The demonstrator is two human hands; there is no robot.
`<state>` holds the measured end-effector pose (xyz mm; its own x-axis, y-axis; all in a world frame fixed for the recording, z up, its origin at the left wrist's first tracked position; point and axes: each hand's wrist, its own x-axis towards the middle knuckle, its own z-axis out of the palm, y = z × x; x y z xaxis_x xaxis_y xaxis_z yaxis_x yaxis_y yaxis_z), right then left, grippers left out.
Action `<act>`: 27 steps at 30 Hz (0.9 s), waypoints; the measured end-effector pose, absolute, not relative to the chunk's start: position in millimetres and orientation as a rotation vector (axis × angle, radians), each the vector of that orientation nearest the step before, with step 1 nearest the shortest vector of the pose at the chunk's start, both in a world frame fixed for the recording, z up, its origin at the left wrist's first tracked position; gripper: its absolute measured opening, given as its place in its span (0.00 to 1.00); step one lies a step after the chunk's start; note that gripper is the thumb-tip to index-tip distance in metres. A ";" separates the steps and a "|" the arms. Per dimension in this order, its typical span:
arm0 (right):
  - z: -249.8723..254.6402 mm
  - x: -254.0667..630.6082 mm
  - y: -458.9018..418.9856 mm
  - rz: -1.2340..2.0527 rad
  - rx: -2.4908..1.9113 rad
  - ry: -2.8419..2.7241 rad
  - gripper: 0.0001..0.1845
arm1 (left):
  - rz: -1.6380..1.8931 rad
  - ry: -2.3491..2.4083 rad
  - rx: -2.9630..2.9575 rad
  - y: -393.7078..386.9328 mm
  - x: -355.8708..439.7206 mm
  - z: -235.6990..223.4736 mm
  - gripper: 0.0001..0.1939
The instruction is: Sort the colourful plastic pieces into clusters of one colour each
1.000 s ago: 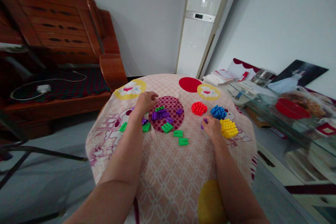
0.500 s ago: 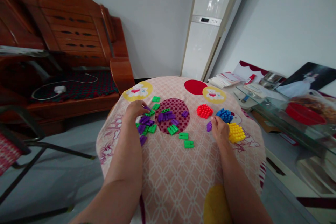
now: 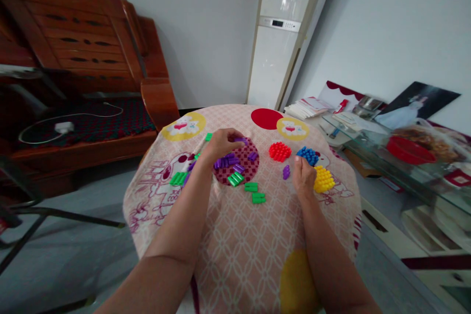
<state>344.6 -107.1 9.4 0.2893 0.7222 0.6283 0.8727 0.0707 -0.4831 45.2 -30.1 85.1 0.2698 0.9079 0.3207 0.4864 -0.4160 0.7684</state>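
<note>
My left hand point(image 3: 225, 142) is over the far part of the maroon circle on the cloth, its fingers closed on a purple building block point(image 3: 241, 141). Below it lie a cluster of purple blocks point(image 3: 225, 161) and a green block point(image 3: 236, 179); my forearm partly hides other green and purple blocks to the left. Curled shut, my right hand point(image 3: 304, 175) rests between a small upright purple block point(image 3: 286, 172) and the yellow cluster point(image 3: 324, 179). The inside of that fist is hidden. Beyond it sit a blue cluster point(image 3: 307, 155) and a red cluster point(image 3: 279, 151) of knobbly pieces.
The round table wears a patterned cloth point(image 3: 243, 250). Two green blocks point(image 3: 258, 198) lie near its middle. A glass-topped cabinet with a red basket point(image 3: 410, 150) stands on the right, a wooden bench point(image 3: 158, 95) at the left, and a tall white appliance point(image 3: 274, 64) behind.
My left hand went to the pile on the left, then moved right over the circle with a purple block. My right hand has let go of the small purple block and curled beside it.
</note>
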 end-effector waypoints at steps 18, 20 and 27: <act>17.3 329.7 -113.2 -0.172 -1.582 -1.433 0.29 | 0.799 0.988 2.356 -63.9 156.6 40.8 0.18; 17.4 330.9 -112.1 -0.161 -1.656 -1.422 0.30 | 0.770 1.007 2.378 -63.1 161.5 35.4 0.19; 11.1 334.5 -105.7 -0.124 -1.803 -1.451 0.32 | 0.779 0.944 2.256 -60.8 178.6 21.1 0.25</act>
<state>334.5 -105.7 11.1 0.3373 0.7786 0.5292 0.8569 -0.0211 -0.5151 178.6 -60.8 21.1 0.5817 0.7599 0.2902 0.4298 -0.5901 0.6834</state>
